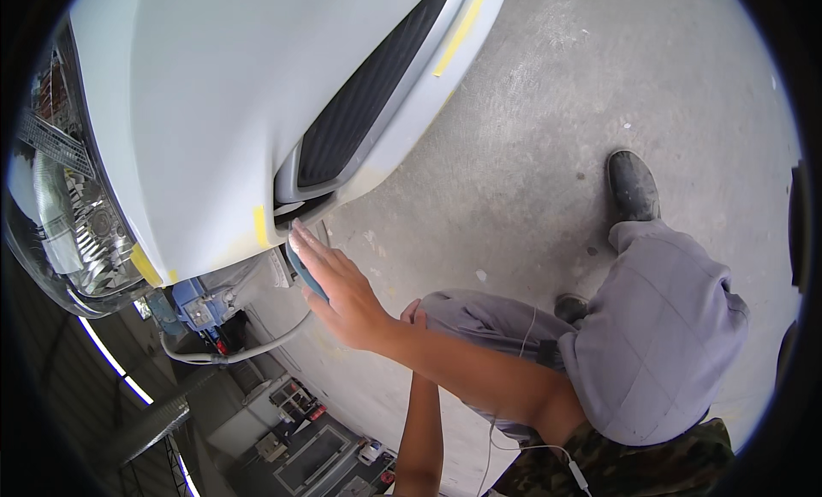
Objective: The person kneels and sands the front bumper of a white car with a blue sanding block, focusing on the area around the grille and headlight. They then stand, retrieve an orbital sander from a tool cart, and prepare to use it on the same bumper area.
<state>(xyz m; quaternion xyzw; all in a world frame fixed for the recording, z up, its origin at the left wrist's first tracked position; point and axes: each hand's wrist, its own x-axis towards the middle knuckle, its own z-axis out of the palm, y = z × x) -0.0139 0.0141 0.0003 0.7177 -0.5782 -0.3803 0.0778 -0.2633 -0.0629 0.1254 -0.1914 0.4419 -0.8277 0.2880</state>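
Note:
My right hand (336, 285) is closed around a thin blue-grey sanding pad (304, 271), its fingers stretched along it and the thumb below. The pad's tip meets the lower corner of a white car bumper (201, 120), just under a dark slatted grille opening (368, 86). Strips of yellow tape (260, 226) mark the bumper near this corner, where the paint looks yellowish. Behind the right forearm, my left hand (414, 314) rests at my bent knee; most of it is hidden, so its closure does not show.
A clear headlight (86, 232) borders the bumper at left. Below it are a blue machine part (204, 305) and a grey hose (272, 343). Farther off stands a workbench (312, 463) with tools. Concrete floor (522, 137) lies beside my shoe (632, 187); a white cable (539, 446) hangs by my arm.

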